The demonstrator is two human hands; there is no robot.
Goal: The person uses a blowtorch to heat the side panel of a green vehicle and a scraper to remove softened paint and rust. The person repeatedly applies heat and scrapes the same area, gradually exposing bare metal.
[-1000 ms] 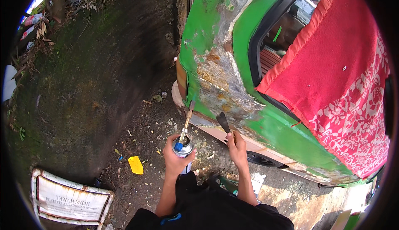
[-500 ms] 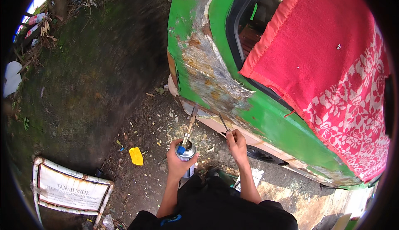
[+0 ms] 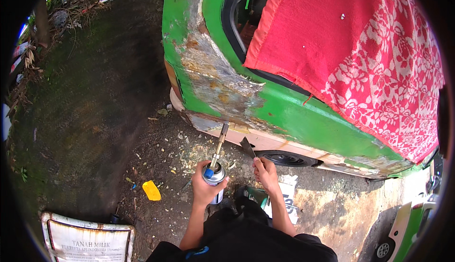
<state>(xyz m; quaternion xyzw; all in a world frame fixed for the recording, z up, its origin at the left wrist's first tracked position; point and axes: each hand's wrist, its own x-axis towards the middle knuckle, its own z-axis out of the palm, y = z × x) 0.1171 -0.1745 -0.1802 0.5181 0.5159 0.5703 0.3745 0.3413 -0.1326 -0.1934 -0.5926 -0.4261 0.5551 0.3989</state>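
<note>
The left hand (image 3: pixel 204 189) has its fingers wrapped around a can (image 3: pixel 218 196). The can is held top up, perhaps so its metal pipe (image 3: pixel 221 142) points away from the body. A blue knob (image 3: pixel 208 173) sits on top. The fingers of the right hand (image 3: pixel 267 176) pinch a scraper (image 3: pixel 247 148) low down, maybe to keep them off the thin edge. Both tools are in front of the body, near the car's (image 3: pixel 308 115) low pink edge; I cannot tell if either touches it.

The can is round, hard and shiny. The pipe is thin and straight, with a darker end. The scraper is flat and dark. The car has smooth green paint, but a big patch (image 3: pixel 213 89) is rough, grey and rusty brown. A red cloth (image 3: pixel 303 34) with pale flowers hangs partly over the window (image 3: pixel 256 6). A yellow scrap (image 3: pixel 151 191) lies on the bumpy ground (image 3: pixel 166 165).
</note>
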